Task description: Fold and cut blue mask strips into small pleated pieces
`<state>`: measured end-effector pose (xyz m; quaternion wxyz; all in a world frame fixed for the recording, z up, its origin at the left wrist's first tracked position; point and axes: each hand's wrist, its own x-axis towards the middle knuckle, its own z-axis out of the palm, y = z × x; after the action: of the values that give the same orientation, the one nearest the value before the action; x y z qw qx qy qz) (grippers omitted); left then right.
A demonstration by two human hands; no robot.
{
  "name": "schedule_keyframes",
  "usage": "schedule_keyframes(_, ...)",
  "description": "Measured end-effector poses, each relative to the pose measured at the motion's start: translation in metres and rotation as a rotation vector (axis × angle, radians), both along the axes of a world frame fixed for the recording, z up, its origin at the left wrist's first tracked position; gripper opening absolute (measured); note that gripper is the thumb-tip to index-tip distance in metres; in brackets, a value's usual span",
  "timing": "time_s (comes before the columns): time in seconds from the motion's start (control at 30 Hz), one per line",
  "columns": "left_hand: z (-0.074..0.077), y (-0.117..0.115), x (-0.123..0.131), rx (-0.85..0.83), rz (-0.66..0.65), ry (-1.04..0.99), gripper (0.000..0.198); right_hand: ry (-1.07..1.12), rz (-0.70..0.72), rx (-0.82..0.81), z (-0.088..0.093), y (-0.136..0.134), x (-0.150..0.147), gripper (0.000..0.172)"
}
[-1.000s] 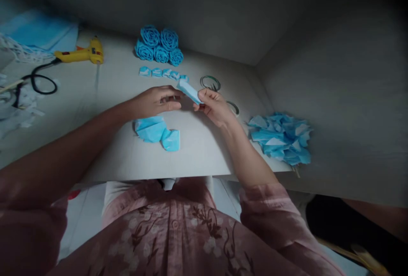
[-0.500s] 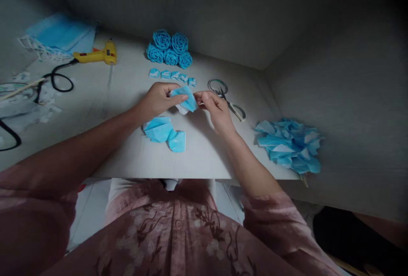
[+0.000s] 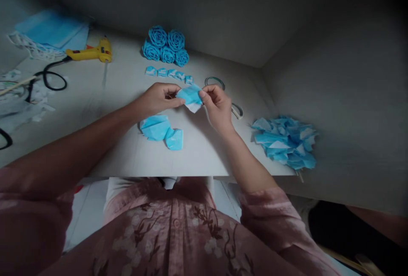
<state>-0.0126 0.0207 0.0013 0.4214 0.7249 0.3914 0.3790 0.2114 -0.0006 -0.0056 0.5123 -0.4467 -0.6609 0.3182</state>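
Observation:
A small blue and white fabric piece [image 3: 191, 96] is stretched between my two hands above the middle of the table. My left hand [image 3: 162, 97] pinches its left edge, thumb in front. On the right side, my right hand [image 3: 217, 102] grips the other edge between thumb and fingers. Below them, blue cut pieces [image 3: 156, 127] lie on the table. Small folded blue pieces [image 3: 172, 73] form a row just beyond my hands, with several rolled blue flowers [image 3: 167, 46] behind. Scissors [image 3: 237, 111] lie partly hidden behind my right hand.
On the table [image 3: 121, 157], a yellow glue gun [image 3: 92, 52] with a black cord lies at the left, near stacked blue masks [image 3: 51, 29]. White scraps [image 3: 35, 106] lie at far left. A ruffled blue bundle [image 3: 287, 142] sits at right. A roll of tape or wire [image 3: 215, 82] is behind my right hand.
The blue piece has turned and is now spread flatter. My right hand has closed on its right edge and covers more of the scissors. The whole view has shifted slightly.

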Motion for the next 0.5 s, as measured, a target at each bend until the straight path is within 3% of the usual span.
schedule_keyframes(0.13,0.0066,-0.0045,0.0033,0.019,0.019,-0.044,0.039,-0.125,0.038,0.011,-0.0014,-0.0036,-0.0025,0.036)
schedule_keyframes(0.23,0.0058,-0.0071,0.0047,0.047,0.062,0.021,0.03,-0.184,0.068,0.034,-0.0007,-0.0068,-0.0067,0.037)
schedule_keyframes(0.5,0.0072,-0.0093,0.0045,0.198,0.353,-0.016,0.017,-0.104,-0.101,0.029,0.0018,-0.01,-0.0068,0.058)
